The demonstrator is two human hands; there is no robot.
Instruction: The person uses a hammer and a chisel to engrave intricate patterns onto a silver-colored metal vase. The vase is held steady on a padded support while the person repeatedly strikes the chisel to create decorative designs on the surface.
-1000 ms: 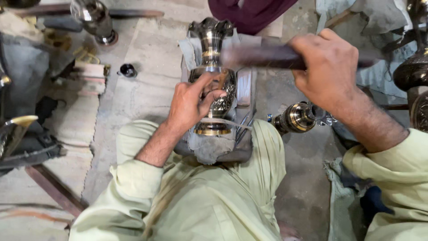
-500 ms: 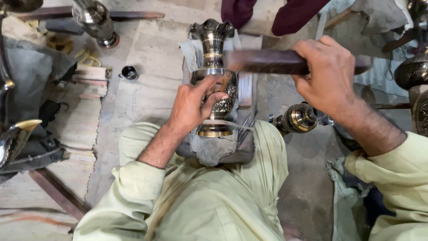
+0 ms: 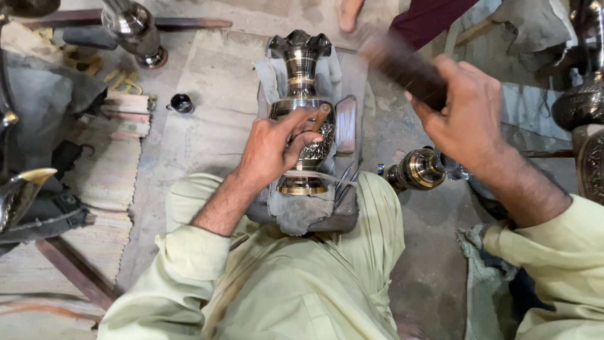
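Observation:
A dark engraved metal vase (image 3: 302, 82) with brass bands lies on a cloth-covered block (image 3: 302, 211) between my knees, its flared mouth pointing away from me. My left hand (image 3: 277, 148) rests on the vase's belly and pinches a thin chisel (image 3: 319, 119) against the engraving. My right hand (image 3: 462, 116) is raised to the right of the vase and grips a dark wooden mallet (image 3: 402, 63), which is blurred.
A second small metal vase (image 3: 418, 169) lies on the floor at my right knee. Thin metal tools (image 3: 345, 179) lie on the block. A silver vase (image 3: 132, 28) stands far left, a small dark cup (image 3: 181, 104) near it. Another person's foot (image 3: 347, 12) shows at the top.
My right hand has lifted and tilted the mallet, which earlier lay level over the vase. My left hand stays on the vase with the chisel.

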